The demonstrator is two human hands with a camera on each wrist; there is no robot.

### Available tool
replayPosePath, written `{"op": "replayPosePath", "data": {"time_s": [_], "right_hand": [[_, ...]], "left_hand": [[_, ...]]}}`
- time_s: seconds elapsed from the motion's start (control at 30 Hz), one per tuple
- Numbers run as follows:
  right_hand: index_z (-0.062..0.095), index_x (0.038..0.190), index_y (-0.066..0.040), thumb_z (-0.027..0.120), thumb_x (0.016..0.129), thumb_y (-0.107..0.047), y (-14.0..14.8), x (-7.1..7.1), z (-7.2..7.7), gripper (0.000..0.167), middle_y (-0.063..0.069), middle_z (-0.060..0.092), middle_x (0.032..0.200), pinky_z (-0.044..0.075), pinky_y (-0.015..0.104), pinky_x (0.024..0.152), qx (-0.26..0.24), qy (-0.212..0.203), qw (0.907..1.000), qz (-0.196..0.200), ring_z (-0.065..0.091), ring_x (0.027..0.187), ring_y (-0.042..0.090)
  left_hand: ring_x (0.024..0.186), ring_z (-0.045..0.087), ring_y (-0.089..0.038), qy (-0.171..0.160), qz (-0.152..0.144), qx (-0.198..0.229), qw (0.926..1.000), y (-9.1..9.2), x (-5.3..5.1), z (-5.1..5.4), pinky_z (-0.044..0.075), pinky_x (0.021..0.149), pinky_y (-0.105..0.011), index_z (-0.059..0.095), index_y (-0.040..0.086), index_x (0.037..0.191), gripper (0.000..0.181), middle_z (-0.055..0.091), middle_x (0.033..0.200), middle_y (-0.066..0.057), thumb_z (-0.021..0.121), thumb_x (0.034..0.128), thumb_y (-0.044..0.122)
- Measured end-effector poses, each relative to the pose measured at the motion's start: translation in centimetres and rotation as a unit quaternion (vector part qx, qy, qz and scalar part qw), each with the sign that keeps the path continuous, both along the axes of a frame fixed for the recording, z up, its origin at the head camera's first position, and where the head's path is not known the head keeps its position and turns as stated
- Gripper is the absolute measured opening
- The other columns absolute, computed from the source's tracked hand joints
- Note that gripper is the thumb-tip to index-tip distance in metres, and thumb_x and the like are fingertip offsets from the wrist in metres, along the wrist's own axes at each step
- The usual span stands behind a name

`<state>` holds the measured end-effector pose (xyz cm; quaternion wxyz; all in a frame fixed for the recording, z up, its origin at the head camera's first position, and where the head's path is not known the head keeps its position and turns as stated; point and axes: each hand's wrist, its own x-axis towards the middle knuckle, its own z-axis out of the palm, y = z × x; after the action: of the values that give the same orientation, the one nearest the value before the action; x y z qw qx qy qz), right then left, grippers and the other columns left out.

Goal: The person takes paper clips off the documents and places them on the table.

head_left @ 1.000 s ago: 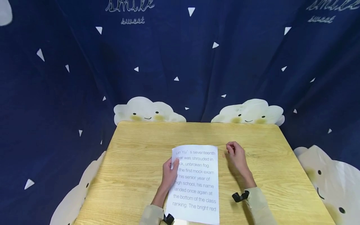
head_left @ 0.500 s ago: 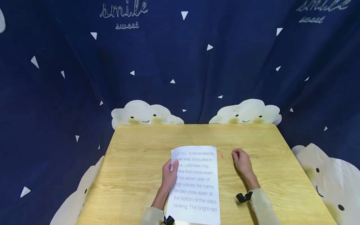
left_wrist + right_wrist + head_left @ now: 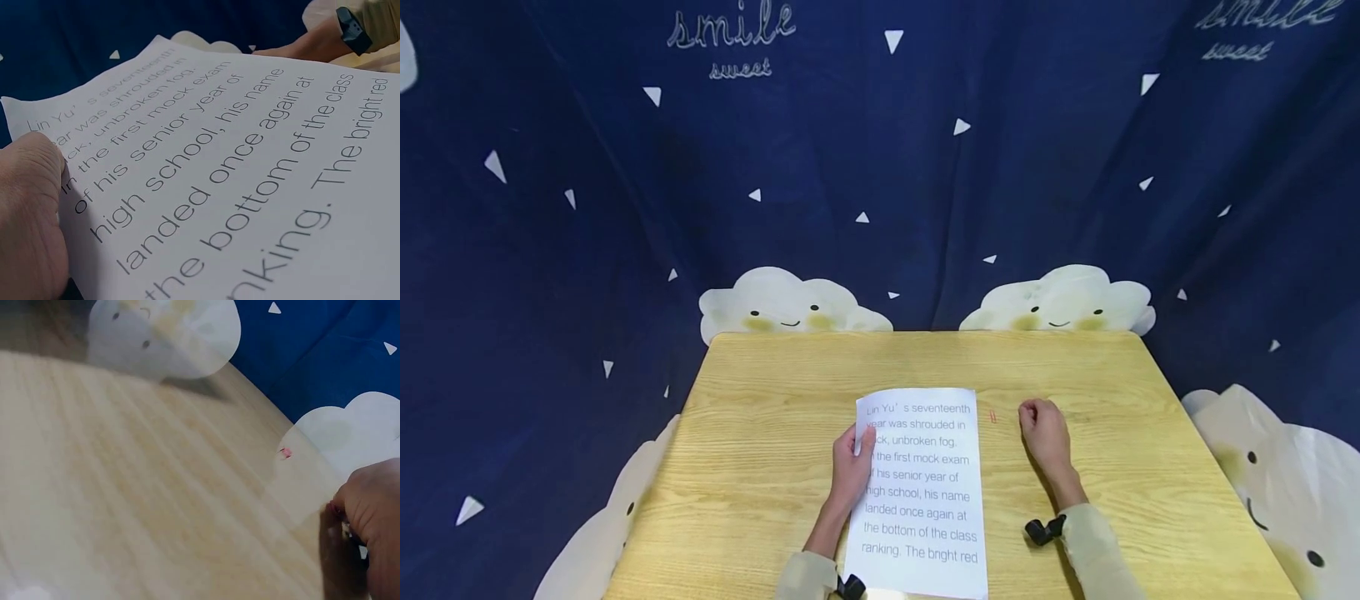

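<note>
A sheet of white paper (image 3: 925,492) printed with large English text stands tilted above the table, its top edge slightly curved. My left hand (image 3: 852,471) grips its left edge, thumb on the printed face; the fingers behind are hidden. In the left wrist view the thumb (image 3: 34,162) covers the start of some lines. To the right of the paper my right hand (image 3: 1047,433) is low at the table with fingers curled. A speck of red shows at its fingertips (image 3: 337,503), seemingly a small red thing pinched there. Another small red thin-lined piece (image 3: 992,416) lies between paper and right hand.
The light wooden table (image 3: 760,400) has a dark blue curtain (image 3: 820,150) behind it and at both sides, printed with smiling clouds and white triangles. Each wrist carries a black camera (image 3: 1045,531). The table's surface is glossy and reflects the clouds.
My right hand has moved right and a little nearer, away from the red piece on the table, and lowered toward the table. The left hand still holds the paper. The head view shifted slightly.
</note>
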<state>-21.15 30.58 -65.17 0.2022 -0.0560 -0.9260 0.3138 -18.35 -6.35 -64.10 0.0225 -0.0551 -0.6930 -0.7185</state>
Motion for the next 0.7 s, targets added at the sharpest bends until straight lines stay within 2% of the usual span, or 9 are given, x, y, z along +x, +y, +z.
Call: {"op": "replayPosePath", "data": {"time_s": [0.13, 0.3, 0.37, 0.47, 0.57, 0.63, 0.7], "right_hand": [[0.073, 0.100, 0.007, 0.064, 0.102, -0.004, -0.1, 0.2, -0.4, 0.014, 0.021, 0.067, 0.090, 0.051, 0.046, 0.068, -0.014, 0.043, 0.9990, 0.000, 0.062, 0.081, 0.035], [0.071, 0.111, 0.013, 0.056, 0.106, -0.004, -0.3, 0.6, -0.7, 0.023, 0.027, 0.068, 0.098, 0.052, 0.055, 0.078, -0.060, 0.088, 0.9943, -0.003, 0.065, 0.089, 0.042], [0.069, 0.114, 0.014, 0.054, 0.108, -0.006, -0.5, 0.9, -0.8, 0.026, 0.026, 0.066, 0.097, 0.050, 0.050, 0.079, -0.078, 0.116, 0.9901, -0.009, 0.063, 0.088, 0.038], [0.070, 0.110, 0.011, 0.057, 0.106, -0.005, -1.3, 1.8, -0.6, 0.021, 0.020, 0.064, 0.089, 0.045, 0.033, 0.075, -0.084, 0.175, 0.9810, -0.001, 0.057, 0.081, 0.024], [0.071, 0.106, 0.005, 0.061, 0.102, -0.003, -3.0, 3.2, -0.3, 0.013, 0.009, 0.063, 0.081, 0.042, 0.020, 0.067, -0.086, 0.201, 0.9744, 0.054, 0.052, 0.073, 0.011], [0.073, 0.106, 0.001, 0.062, 0.101, -0.001, -4.4, 4.0, 0.0, 0.012, 0.004, 0.065, 0.080, 0.043, 0.017, 0.062, -0.106, 0.181, 0.9719, 0.108, 0.052, 0.069, 0.006], [0.074, 0.105, -0.003, 0.061, 0.102, -0.001, -5.7, 4.4, 0.2, 0.013, 0.002, 0.066, 0.078, 0.044, 0.018, 0.058, -0.139, 0.141, 0.9680, 0.154, 0.053, 0.066, 0.006]], "left_hand": [[0.061, 0.067, -0.019, 0.001, 0.005, 0.008, 1.0000, -0.1, -0.1, -0.1, 0.055, 0.052, -0.028, 0.068, 0.003, 0.131, 0.034, 0.071, 0.085, -0.017, 0.056, 0.1097, 0.027], [0.060, 0.067, -0.018, -0.001, 0.016, 0.013, 0.9998, -0.2, -0.4, 0.0, 0.054, 0.052, -0.027, 0.070, 0.006, 0.129, 0.032, 0.072, 0.085, -0.017, 0.057, 0.1093, 0.028], [0.060, 0.067, -0.019, 0.005, 0.018, 0.012, 0.9998, -0.2, -0.6, 0.0, 0.054, 0.052, -0.026, 0.070, 0.006, 0.128, 0.032, 0.072, 0.085, -0.018, 0.057, 0.1093, 0.028], [0.061, 0.068, -0.020, 0.010, 0.016, 0.013, 0.9997, 0.1, -0.7, 0.0, 0.054, 0.052, -0.026, 0.071, 0.006, 0.127, 0.032, 0.072, 0.085, -0.018, 0.058, 0.1091, 0.028], [0.062, 0.069, -0.019, 0.008, 0.014, 0.007, 0.9998, 0.5, -0.8, -0.4, 0.055, 0.053, -0.026, 0.071, 0.007, 0.127, 0.031, 0.073, 0.084, -0.015, 0.058, 0.1091, 0.028], [0.062, 0.069, -0.018, 0.005, 0.014, 0.005, 0.9999, 0.6, -0.9, -0.6, 0.055, 0.054, -0.026, 0.071, 0.007, 0.127, 0.031, 0.073, 0.084, -0.012, 0.058, 0.1092, 0.029], [0.062, 0.069, -0.017, 0.006, 0.016, 0.005, 0.9998, 0.6, -1.0, -0.6, 0.055, 0.054, -0.026, 0.070, 0.007, 0.128, 0.031, 0.074, 0.085, -0.012, 0.057, 0.1094, 0.028]]}}
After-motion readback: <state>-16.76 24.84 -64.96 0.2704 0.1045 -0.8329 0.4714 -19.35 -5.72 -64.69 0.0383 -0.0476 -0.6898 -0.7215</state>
